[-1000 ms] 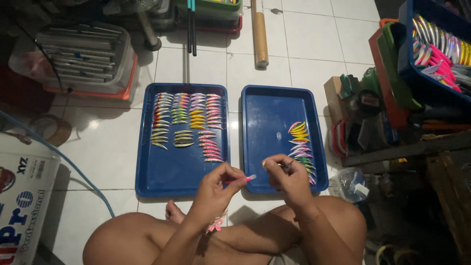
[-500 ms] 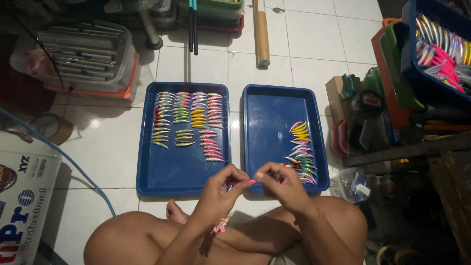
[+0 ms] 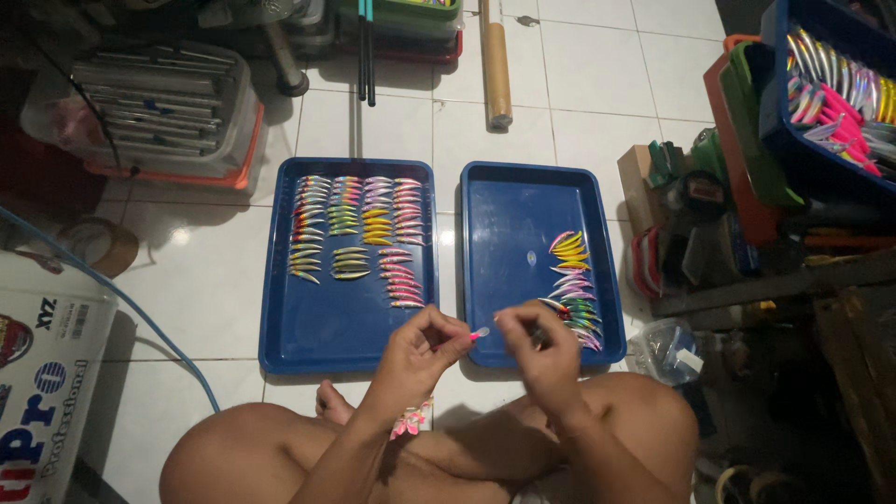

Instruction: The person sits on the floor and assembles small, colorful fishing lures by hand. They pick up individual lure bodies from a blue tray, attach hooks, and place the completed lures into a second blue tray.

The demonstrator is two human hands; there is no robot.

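Head view, person seated cross-legged on the tiled floor (image 3: 597,84). At 10 o'clock from the hands, the left blue tray (image 3: 317,327) carries small fish-shaped lures (image 3: 355,229) in tidy columns, long axes running left to right. The left hand (image 3: 420,350) is closed in a pinch on a small pink lure (image 3: 478,333), held just above the near rim of the right blue tray (image 3: 523,224). The lure's long axis lies near level, along 9 to 3 o'clock, its free end towards the right hand (image 3: 541,350). That hand is curled, fingertips at the lure's end; whether they grip it cannot be told. At 1 o'clock, a loose cluster of lures (image 3: 571,289) lies in the right tray. Judged best practice: pinch the body firmly, steady both wrists on the knees, and work only at the tip
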